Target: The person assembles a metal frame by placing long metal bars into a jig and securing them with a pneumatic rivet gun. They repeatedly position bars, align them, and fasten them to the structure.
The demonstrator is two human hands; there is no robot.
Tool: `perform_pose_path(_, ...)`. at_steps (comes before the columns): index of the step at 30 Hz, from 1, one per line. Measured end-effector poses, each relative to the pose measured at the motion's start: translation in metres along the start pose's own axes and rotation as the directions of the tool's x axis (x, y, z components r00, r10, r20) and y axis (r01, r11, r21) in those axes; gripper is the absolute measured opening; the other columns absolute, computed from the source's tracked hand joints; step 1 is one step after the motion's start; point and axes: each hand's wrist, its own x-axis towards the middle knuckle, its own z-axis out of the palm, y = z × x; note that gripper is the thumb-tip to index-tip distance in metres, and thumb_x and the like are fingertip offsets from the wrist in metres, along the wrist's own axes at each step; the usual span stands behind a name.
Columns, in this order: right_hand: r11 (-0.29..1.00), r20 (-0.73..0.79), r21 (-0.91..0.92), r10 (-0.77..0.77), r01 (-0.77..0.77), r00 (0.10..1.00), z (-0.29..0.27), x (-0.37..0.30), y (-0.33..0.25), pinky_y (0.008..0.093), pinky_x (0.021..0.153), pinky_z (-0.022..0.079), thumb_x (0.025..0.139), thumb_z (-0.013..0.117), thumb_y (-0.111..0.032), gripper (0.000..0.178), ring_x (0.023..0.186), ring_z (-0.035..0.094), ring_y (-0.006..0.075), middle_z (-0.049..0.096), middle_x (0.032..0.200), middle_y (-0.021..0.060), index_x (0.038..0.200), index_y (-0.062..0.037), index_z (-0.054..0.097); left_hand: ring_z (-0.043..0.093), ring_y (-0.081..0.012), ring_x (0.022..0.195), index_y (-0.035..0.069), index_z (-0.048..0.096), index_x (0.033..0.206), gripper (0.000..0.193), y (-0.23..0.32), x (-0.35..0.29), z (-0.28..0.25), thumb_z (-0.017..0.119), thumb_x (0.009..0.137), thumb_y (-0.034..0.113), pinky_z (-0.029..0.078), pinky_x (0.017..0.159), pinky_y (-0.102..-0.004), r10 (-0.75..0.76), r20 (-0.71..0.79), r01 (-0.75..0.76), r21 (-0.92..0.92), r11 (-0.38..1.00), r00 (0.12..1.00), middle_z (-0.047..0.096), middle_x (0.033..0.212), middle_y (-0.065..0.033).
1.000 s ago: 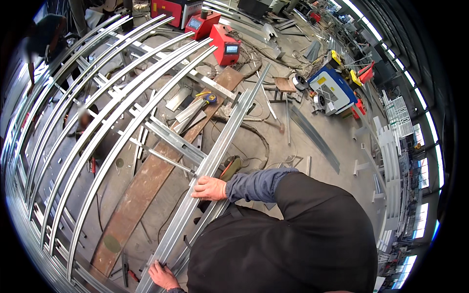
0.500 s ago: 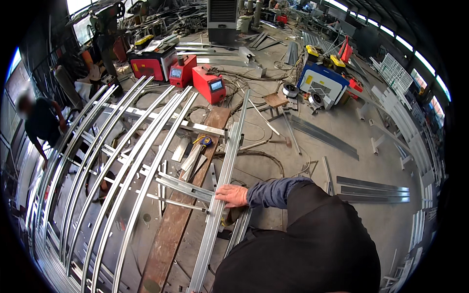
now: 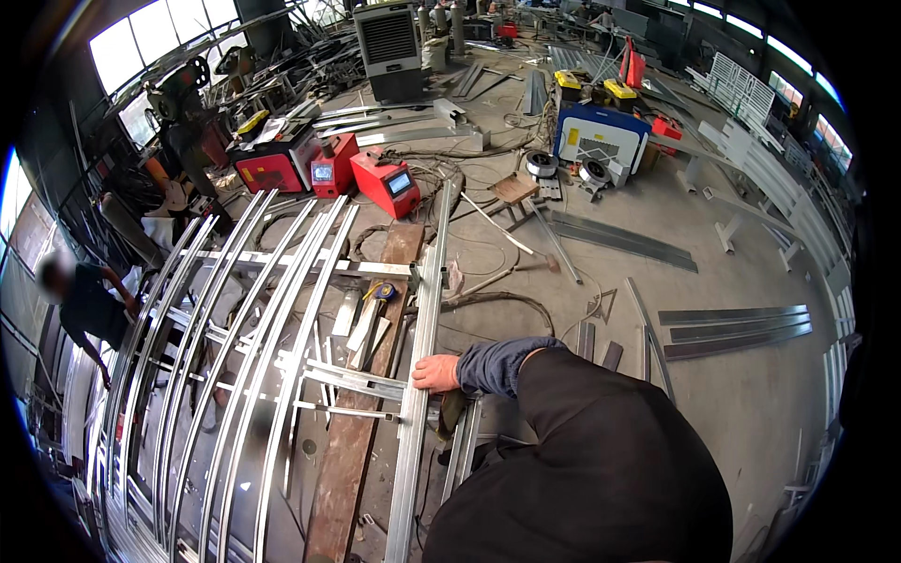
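Observation:
A long silvery metal profile [image 3: 410, 469] runs lengthwise just left of my body. My right hand [image 3: 436, 373] is closed over its right edge, the fingers lying across the top; the undersides of the fingers are hidden. Shorter crosswise metal bars [image 3: 352, 377] meet the profile from the left near my hand. To their left lies a rack of several long parallel metal tubes [image 3: 272, 394]. A rusty brown plank [image 3: 343, 469] passes under the crossbars, with a blue and yellow tape measure [image 3: 384, 292] on it. My left hand is out of view.
Red machines with screens [image 3: 385, 183] stand beyond the tubes, cables around them. A blue and white machine [image 3: 601, 141] sits farther right near wire spools [image 3: 542, 165]. Loose metal channels [image 3: 737, 328] lie on the floor at right. Another person [image 3: 89, 300] bends beside the rack at far left.
The view has shifted and turned slightly. My right hand stays on the long profile, its fingers now looking more curled over the edge. The other person remains beside the rack.

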Motion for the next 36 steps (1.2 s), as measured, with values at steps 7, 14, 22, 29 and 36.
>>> perform_pose_path(7,0.962,-0.317,-0.113,0.201,-0.248,0.927,0.007,-0.016,-0.047,0.0456,0.118,0.042,0.079,0.075,-0.022,0.044,0.122,0.061,0.0311,0.066,0.127,0.0111,0.121,-0.008,0.069,0.065,-0.0371,0.113,0.015,0.068,0.133,0.039,0.012,-0.008,-0.014,0.063,0.096,0.025,0.054,0.093,-0.0481,0.011,-0.062,-0.01,0.025,1.0,0.998,0.068,0.132,-0.0107)
perform_pose_path(14,0.705,0.046,0.428,0.608,-0.565,0.793,-0.007,-0.164,-0.186,0.0444,0.109,0.048,0.094,0.072,-0.031,0.043,0.127,0.057,0.0348,0.061,0.135,0.011,0.132,-0.011,0.067,0.068,-0.035,0.108,0.017,0.072,0.128,0.037,0.023,-0.012,-0.022,0.066,0.094,0.03,0.055,0.086,-0.0481,-0.023,-0.097,0.031,0.087,0.996,0.995,0.07,0.124,-0.011)
perform_pose_path(22,-0.449,0.929,0.185,0.371,-0.874,0.006,0.065,-0.393,-0.256,0.046,0.105,0.051,0.107,0.032,-0.074,0.087,0.12,0.07,0.0317,0.076,0.125,0.0182,0.126,-0.0015,0.076,0.069,-0.0363,0.098,0.018,0.075,0.123,0.034,0.035,0.005,-0.015,0.066,0.095,0.035,0.054,0.085,-0.0496,-0.13,-0.071,0.134,0.05,0.99,0.989,0.071,0.108,-0.0123)
perform_pose_path(29,-0.819,0.948,0.238,0.313,-0.522,-0.059,0.067,-0.483,-0.292,0.0425,0.104,0.051,0.097,0.06,-0.067,0.067,0.115,0.072,0.0297,0.078,0.12,0.0136,0.123,-0.0086,0.08,0.06,-0.0513,0.121,0.003,0.06,0.146,0.059,0.107,0.066,-0.055,0.067,0.092,0.025,0.05,0.103,-0.0606,0.303,-0.03,-0.302,0.018,0.953,0.953,0.064,0.133,-0.0299)
perform_pose_path(36,-0.406,0.928,0.051,0.358,-0.912,-0.107,0.002,-0.584,-0.263,0.0421,0.105,0.051,0.092,0.072,-0.051,0.05,0.117,0.072,0.0292,0.078,0.121,0.0128,0.122,-0.0126,0.081,0.058,-0.0426,0.123,0.0,0.063,0.134,0.052,0.38,0.164,-0.136,0.075,0.084,0.01,0.048,0.106,-0.0495,0.533,-0.359,-0.628,-0.242,0.74,0.766,0.062,0.13,-0.021)
